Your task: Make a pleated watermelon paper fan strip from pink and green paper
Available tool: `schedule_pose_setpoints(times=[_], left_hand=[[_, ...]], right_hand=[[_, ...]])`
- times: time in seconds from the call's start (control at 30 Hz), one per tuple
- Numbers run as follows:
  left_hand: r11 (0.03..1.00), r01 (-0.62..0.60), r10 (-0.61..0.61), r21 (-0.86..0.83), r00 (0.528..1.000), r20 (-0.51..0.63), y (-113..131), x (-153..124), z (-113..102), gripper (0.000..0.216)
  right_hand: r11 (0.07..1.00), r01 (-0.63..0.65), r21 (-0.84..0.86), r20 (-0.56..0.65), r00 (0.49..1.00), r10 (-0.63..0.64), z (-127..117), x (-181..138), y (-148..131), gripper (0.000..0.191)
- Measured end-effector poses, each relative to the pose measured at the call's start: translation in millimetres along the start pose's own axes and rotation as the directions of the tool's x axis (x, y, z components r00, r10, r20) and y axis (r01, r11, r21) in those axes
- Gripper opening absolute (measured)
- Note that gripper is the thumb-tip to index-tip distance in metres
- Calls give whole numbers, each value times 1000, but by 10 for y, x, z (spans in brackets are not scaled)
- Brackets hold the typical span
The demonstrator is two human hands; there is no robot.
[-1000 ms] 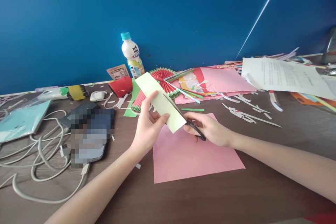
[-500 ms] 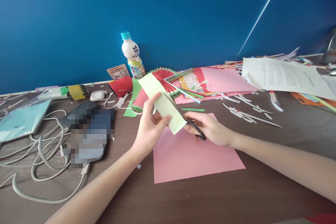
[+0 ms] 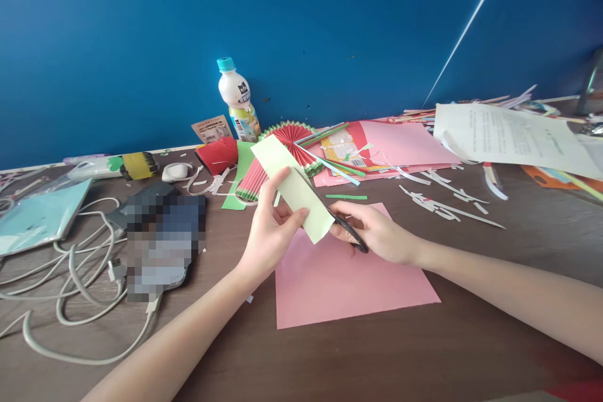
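Note:
A pale green paper strip (image 3: 294, 191) is pinched between the thumb and fingers of my left hand (image 3: 273, 220), slanting from upper left to lower right. My right hand (image 3: 377, 229) is closed round the black handles of a pair of scissors (image 3: 351, 232). The scissor blades lie along the strip's right edge; whether they are apart I cannot make out. Beneath both hands a pink paper sheet (image 3: 348, 295) lies flat on the table. A pleated red and green paper fan (image 3: 294, 138) sits just behind the strip.
A white bottle with a teal cap (image 3: 235, 97) stands against the blue wall. On the left are a blurred phone (image 3: 164, 251) and looping white cables (image 3: 70, 276). White paper scraps (image 3: 438, 204) and a printed sheet (image 3: 513, 138) lie to the right.
The green strip and my left hand have shifted very slightly right and down. My right hand and the scissors are almost unmoved.

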State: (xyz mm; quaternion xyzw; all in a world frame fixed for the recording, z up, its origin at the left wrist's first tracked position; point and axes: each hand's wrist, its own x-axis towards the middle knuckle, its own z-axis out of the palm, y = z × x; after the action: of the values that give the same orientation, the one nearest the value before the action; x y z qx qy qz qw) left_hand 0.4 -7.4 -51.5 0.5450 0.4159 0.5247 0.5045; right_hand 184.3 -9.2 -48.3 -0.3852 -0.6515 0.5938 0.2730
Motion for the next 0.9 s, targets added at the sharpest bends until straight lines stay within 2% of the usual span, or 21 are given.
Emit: schedule_pose_setpoints(times=[0.33,0.9], left_hand=[[998,43,-40,-49,998,52,-26,-13,13,62],[996,39,-43,74,998,51,-35,-60,47,63]], right_hand=[[999,24,21,-18,1000,-24,1,-2,-45,19],[1000,6,11,-4,1000,-6,12,0,-3,19]])
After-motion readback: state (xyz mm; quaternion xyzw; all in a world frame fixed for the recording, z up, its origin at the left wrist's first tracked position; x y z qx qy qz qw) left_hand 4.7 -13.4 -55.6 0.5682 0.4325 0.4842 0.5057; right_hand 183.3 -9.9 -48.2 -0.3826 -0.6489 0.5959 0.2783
